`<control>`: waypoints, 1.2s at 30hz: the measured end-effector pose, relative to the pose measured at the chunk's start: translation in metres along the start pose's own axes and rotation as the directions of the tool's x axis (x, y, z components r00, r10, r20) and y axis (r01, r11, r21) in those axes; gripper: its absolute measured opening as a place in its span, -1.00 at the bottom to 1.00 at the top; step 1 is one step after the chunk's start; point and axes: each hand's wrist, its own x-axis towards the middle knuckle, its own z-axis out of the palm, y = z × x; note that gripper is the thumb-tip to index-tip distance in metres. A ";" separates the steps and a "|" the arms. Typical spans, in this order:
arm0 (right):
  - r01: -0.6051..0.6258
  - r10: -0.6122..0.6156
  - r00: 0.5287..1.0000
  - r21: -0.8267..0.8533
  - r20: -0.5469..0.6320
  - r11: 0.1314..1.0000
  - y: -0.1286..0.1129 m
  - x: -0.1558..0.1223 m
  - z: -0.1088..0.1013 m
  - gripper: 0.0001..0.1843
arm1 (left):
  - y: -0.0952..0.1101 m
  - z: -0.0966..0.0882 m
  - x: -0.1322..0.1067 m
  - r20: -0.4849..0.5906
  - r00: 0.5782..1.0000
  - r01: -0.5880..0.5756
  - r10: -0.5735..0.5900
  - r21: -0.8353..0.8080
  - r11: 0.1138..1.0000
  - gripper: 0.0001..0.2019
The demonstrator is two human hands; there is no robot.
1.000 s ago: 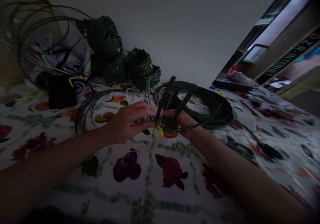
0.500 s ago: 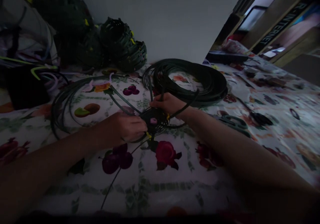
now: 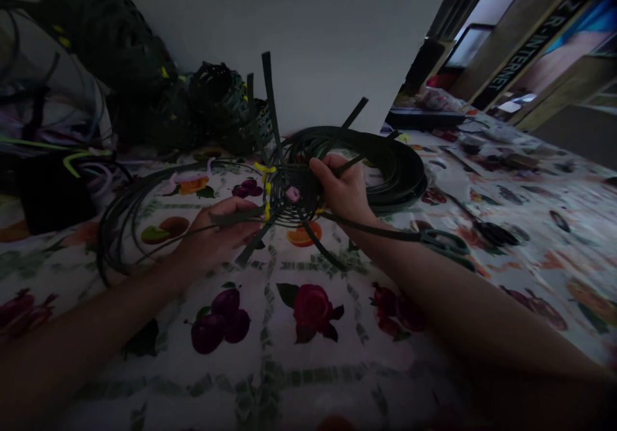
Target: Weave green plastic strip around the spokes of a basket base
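Observation:
A small round woven basket base [image 3: 295,193] of dark green strips is tilted up toward me above the table. Its middle is pink, yellow ties sit along its edge, and loose strip ends stick out all round. My right hand [image 3: 344,190] grips the base's right edge, thumb on the near face. My left hand [image 3: 226,228] is closed at the left edge around a dark green strip [image 3: 236,216]; its fingertips are partly hidden. From that side a thin strand runs to a loose coil [image 3: 113,225] on the cloth.
A thick coil of dark green strip [image 3: 405,167] lies behind my right hand. Scissors [image 3: 446,241] rest beside my right forearm. Finished-looking woven baskets [image 3: 219,97] stand against the wall at back left, near a black box [image 3: 55,190]. A fruit-patterned cloth [image 3: 299,392] covers the table.
The base has been lifted and tipped up, so its face and several strip ends now show. My left hand has shifted left and up; my right hand has moved slightly right along the edge.

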 end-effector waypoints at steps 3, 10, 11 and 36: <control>0.062 -0.062 0.998 -0.050 0.005 0.997 -0.008 -0.004 -0.001 -0.60 | -0.002 0.004 0.004 0.047 0.993 0.117 -0.109 -0.252 0.961 -0.73; 0.152 -0.147 0.988 -0.102 0.049 0.983 -0.019 -0.010 0.000 -0.57 | -0.005 0.001 0.001 0.114 0.985 0.156 -0.127 -0.297 0.942 -0.83; 0.145 -0.140 0.989 -0.112 0.055 0.983 -0.019 -0.011 0.000 -0.57 | -0.003 0.002 0.000 0.129 0.983 0.161 -0.130 -0.262 0.952 -0.85; 0.347 -0.347 0.938 -0.130 0.020 0.929 -0.021 -0.013 0.002 -0.57 | -0.012 -0.006 0.003 0.292 0.947 0.239 -0.136 -0.353 0.905 -0.85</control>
